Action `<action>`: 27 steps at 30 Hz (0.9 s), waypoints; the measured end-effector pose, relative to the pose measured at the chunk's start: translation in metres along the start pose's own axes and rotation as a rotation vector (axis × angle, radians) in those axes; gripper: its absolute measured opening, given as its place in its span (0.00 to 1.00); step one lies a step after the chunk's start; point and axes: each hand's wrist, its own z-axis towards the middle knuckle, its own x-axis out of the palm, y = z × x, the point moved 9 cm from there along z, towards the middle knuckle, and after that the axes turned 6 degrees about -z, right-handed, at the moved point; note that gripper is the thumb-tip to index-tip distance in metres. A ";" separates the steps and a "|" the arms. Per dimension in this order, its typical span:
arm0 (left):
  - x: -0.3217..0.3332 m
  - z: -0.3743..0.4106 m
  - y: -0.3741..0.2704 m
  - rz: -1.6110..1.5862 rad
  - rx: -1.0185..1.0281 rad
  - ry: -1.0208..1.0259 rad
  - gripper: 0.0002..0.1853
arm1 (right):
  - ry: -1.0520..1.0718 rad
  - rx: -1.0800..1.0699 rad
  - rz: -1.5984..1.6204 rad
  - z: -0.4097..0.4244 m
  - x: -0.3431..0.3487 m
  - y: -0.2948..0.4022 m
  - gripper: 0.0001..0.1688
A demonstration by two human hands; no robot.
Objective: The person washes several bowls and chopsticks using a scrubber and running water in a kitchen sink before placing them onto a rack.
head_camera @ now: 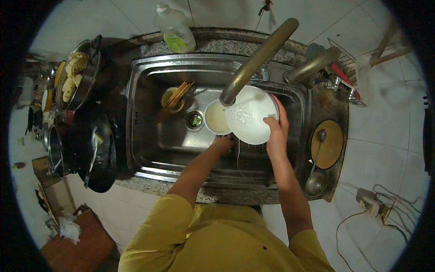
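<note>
My right hand grips the right rim of a large white bowl, its thumb over the edge. The bowl is under the curved metal faucet, and clear water ripples inside it. To its left is a smaller white bowl with pale, cloudy contents; the larger bowl's rim overlaps its right side. Close against the small bowl's near edge is my left hand, its fingers partly hidden and in shadow. Both bowls are over the stainless steel sink.
Wooden chopsticks rest on a small bowl near the drain. A soap bottle stands behind the sink. A dark wok is at left. A ladle and round board lie at right.
</note>
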 end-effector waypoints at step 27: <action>-0.256 -0.169 -0.059 -0.315 0.300 -0.945 0.26 | 0.102 0.150 0.354 -0.007 0.060 0.008 0.24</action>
